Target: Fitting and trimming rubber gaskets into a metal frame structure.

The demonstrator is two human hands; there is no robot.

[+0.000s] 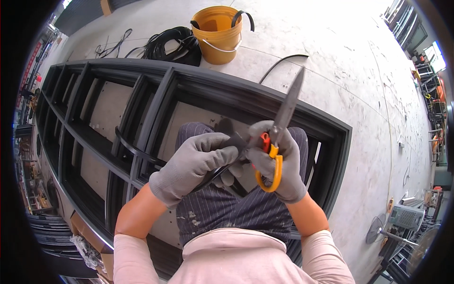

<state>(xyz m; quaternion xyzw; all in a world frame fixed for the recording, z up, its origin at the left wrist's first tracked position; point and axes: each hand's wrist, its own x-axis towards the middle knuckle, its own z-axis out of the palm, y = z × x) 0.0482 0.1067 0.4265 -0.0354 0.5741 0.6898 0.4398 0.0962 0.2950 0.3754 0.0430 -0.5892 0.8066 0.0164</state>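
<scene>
In a grey work glove, my left hand is closed on a black rubber strip, pinching its end between thumb and fingers. The strip trails left over a bar of the dark grey metal frame, and part of it hangs below the hand. My right hand, gloved too, is closed round a pair of scissors with orange-yellow handles. Their long blades point up and away from me. The right fingertips are close to the strip's end; blur hides whether they touch it. Both hands are above my lap, inside a frame opening.
Beyond the frame stands a yellow bucket with black strip inside. Beside it lies a coil of black strip. One loose strip piece curves across the concrete floor. A fan stands at the right, and an opened cardboard box at the left.
</scene>
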